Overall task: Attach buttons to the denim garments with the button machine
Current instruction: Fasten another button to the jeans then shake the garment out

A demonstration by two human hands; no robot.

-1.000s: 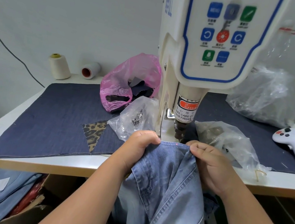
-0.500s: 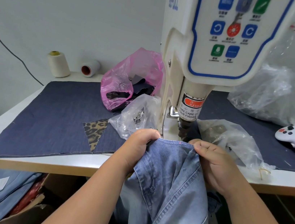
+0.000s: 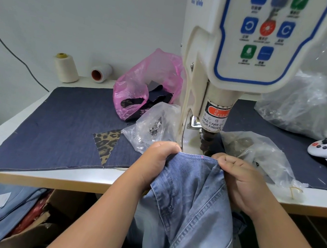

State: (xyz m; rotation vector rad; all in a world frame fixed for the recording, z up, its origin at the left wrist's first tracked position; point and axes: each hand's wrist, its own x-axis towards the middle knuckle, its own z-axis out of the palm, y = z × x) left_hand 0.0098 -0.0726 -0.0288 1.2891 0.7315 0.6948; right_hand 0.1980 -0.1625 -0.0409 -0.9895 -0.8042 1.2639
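Presently the denim garment (image 3: 187, 200) hangs from centre frame downward, its top hem stretched just below the button machine (image 3: 225, 69) punch. Left hand (image 3: 157, 163) and right hand (image 3: 240, 181) each curl fingers round the hem, gripping it. Judgement: soft, floppy, moderately heavy cloth; hold at the stiffer stitched hem, fingers off the punch.

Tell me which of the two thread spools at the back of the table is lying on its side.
The right spool, with its reddish core end facing the camera, lies on its side. The cream cone left of it stands upright.
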